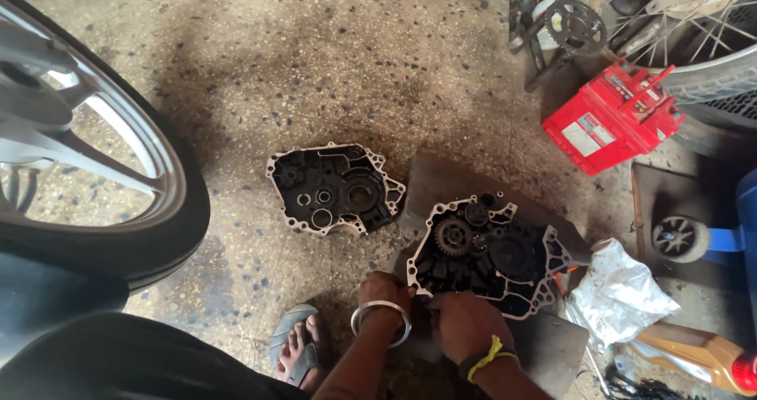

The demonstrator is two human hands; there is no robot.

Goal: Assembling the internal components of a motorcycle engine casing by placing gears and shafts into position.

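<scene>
Engine case (489, 254) against both hands

floor (331, 61): oil-stained speckled concrete | on it: engine cover (335, 187), red battery (611, 118), perhaps an oil bottle (694, 357)

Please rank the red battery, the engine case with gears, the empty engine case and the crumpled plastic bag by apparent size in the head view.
1. Engine case with gears
2. Red battery and empty engine case: look alike, unranked
3. Crumpled plastic bag

Both hands' fingers (410, 293) curl out of sight at the crankcase half (489, 254); oil bottle (698, 357) cropped by frame edge.
</scene>
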